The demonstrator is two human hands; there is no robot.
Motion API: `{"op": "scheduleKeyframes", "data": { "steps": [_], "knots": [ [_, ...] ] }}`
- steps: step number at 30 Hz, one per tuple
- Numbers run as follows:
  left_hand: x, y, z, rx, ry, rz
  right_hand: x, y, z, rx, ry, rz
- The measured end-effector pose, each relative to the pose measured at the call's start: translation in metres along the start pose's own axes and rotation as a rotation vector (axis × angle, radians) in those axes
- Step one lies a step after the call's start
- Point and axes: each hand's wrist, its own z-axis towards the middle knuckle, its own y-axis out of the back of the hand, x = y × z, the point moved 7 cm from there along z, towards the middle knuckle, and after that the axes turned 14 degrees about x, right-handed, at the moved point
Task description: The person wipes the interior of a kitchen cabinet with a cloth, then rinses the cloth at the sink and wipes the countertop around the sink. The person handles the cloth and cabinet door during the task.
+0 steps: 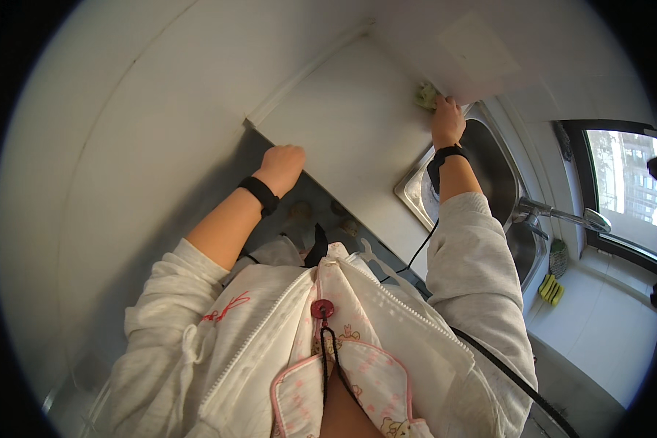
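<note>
My right hand (449,119) reaches to the far side of the white countertop (339,104), between the back wall and the sink. Its fingers hold a crumpled pale green cloth (426,97) against the surface near the wall. At the counter's front edge, my left hand (284,168) rests curled into a fist, with no object seen in it. The inner side of its fingers is hidden. Both wrists wear black bands.
A stainless steel sink (490,159) with a chrome faucet (561,214) lies to the right. On the ledge beyond it are a yellow sponge (551,290) and a green scrubber (558,257), below a black-framed window (624,186). A white wall (142,109) closes off the left.
</note>
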Motion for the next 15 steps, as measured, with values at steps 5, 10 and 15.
{"op": "scheduleKeyframes", "data": {
  "steps": [5,10,15],
  "knots": [
    [0.001,-0.002,0.002,0.046,0.025,-0.021,-0.006,-0.002,-0.007,-0.011,0.022,0.107],
    [0.001,-0.001,0.003,0.057,0.015,0.007,0.005,-0.002,-0.026,0.048,0.13,0.239],
    [0.0,0.0,0.003,0.067,0.003,0.003,0.043,-0.003,-0.075,0.168,0.263,0.301]
  ]
}}
